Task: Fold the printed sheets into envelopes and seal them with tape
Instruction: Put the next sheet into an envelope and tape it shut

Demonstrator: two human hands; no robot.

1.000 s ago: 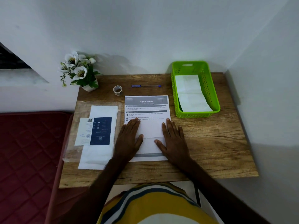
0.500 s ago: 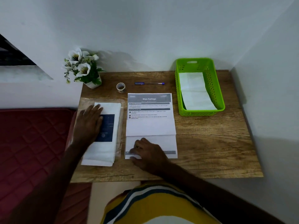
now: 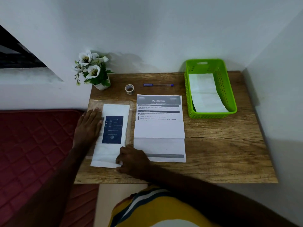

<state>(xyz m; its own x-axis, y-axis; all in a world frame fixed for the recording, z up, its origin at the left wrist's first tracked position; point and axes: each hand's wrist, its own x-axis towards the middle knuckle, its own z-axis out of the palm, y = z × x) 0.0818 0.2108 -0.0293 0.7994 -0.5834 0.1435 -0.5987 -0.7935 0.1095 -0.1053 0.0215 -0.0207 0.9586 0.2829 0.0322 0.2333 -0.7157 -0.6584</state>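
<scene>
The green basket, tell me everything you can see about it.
The green basket is a bright lime rectangular bin that looks like plastic, with perforated walls and a handle slot in its far end. It stands upright at the table's far right, near the wall corner, right of the printed sheet. Inside lie folded white papers, overlapping lengthwise. Neither hand touches it.

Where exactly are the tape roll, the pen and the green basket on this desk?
tape roll (image 3: pixel 129 89), head view, on its front outer wall.
pen (image 3: pixel 158 85), head view, middle of its barrel.
green basket (image 3: pixel 227 89), head view, on its right wall.
</scene>
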